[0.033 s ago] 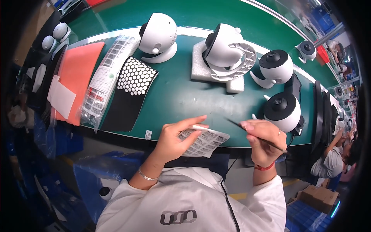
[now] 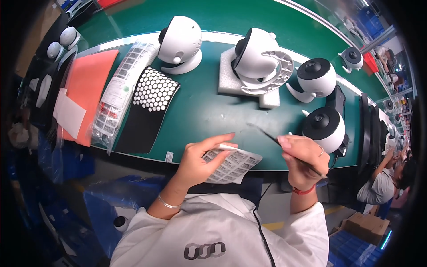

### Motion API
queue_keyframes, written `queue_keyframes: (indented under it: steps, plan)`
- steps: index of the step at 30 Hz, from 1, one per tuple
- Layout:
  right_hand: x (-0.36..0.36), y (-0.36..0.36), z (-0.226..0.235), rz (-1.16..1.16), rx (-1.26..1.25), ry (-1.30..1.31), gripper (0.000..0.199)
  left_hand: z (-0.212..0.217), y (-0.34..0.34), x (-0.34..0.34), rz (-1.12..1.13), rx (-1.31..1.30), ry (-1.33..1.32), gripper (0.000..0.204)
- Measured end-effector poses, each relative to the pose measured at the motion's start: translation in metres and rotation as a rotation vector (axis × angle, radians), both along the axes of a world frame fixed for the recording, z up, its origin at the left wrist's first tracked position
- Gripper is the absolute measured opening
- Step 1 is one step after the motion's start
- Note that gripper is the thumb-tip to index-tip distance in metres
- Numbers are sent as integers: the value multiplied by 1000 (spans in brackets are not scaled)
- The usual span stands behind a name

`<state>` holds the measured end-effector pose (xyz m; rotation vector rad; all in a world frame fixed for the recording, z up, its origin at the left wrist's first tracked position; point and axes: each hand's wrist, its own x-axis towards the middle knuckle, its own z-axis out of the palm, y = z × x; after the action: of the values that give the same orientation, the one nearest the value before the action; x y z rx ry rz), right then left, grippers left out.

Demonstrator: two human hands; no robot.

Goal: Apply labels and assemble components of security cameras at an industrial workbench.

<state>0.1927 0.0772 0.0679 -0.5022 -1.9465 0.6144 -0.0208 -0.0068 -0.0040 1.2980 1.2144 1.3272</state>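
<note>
My left hand (image 2: 202,160) pinches a folded white sheet of printed labels (image 2: 233,165) between thumb and fingers, at the table's near edge. To its right, my right hand (image 2: 304,160) is closed around slim black tweezers (image 2: 270,135), held like a pen. Their blurred tip points up and left over the table, apart from the sheet. Closest to my right hand is a round white camera (image 2: 327,133) with a black face. Another white camera (image 2: 316,79) stands behind it. A third (image 2: 257,60) lies tipped on a white foam block (image 2: 226,73), its ring-shaped base showing.
A white camera (image 2: 181,42) stands at the back left. Left of the middle lie a black strip with white round dots (image 2: 142,124), a plastic-wrapped label pack (image 2: 118,95) and an orange sheet (image 2: 86,84). A co-worker (image 2: 378,189) sits at far right beside black trays (image 2: 365,127).
The tweezers' tip has moved slightly up and left. Both hands keep nearly the same place, and the whole view has shifted a little.
</note>
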Motion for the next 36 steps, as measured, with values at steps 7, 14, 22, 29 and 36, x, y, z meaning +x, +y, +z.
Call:
queue_keyframes:
  steps: [7,14,22,29,36]
  plan:
    - [1,35,-35,-193,124,-63,26,-7,10,-5,31,-138,-158,37]
    - [5,35,-38,-169,172,-50,26,43,82,-2,219,-130,652,28]
    - [3,47,-37,-97,207,-128,25,32,111,-7,256,-10,631,15]
    - [-13,61,-40,-24,273,-180,33,24,111,-19,260,43,565,13]
    - [-21,66,-39,-46,291,-247,31,27,108,-21,256,13,553,12]
